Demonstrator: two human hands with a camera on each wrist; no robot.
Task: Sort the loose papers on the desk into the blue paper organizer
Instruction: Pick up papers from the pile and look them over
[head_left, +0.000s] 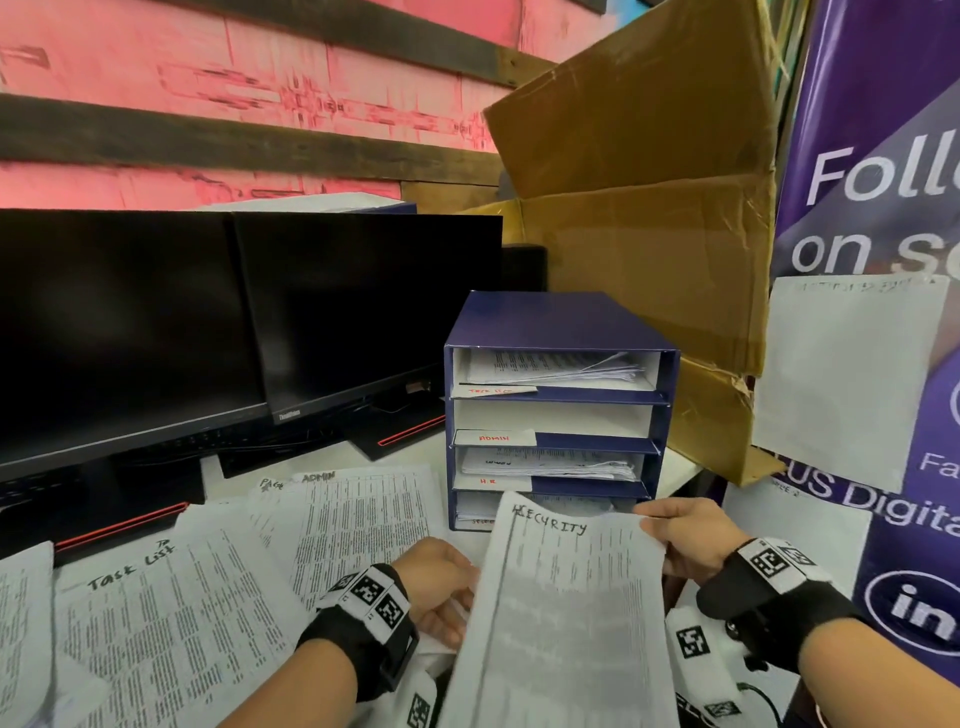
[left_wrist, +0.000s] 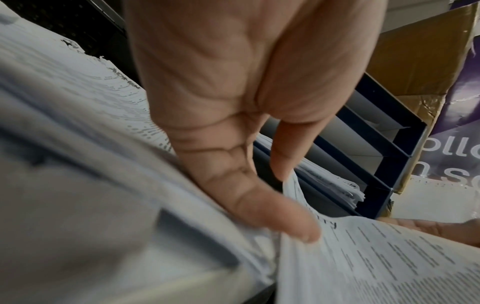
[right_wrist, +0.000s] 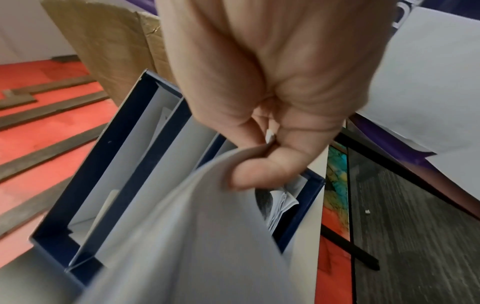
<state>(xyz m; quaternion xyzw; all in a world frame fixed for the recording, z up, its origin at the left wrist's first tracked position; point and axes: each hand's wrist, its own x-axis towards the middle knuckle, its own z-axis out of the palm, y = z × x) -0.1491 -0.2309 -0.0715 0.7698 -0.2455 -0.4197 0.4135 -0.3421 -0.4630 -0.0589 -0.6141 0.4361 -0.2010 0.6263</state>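
The blue paper organizer stands on the desk with four slots; three labels read TASK LIST, ADMIN and HR. Its top, HR and bottom slots hold sheets, while the ADMIN slot looks bare. In front of the bottom slot I hold a printed sheet marked SECURITY. My right hand pinches its top right corner, thumb on top. My left hand holds its left edge between thumb and finger. Loose sheets marked TASK LIST and ADMIN lie on the desk to the left.
Two dark monitors stand behind the loose sheets on the left. A big cardboard box leans behind and to the right of the organizer. A purple banner with a white sheet stuck on it closes the right side.
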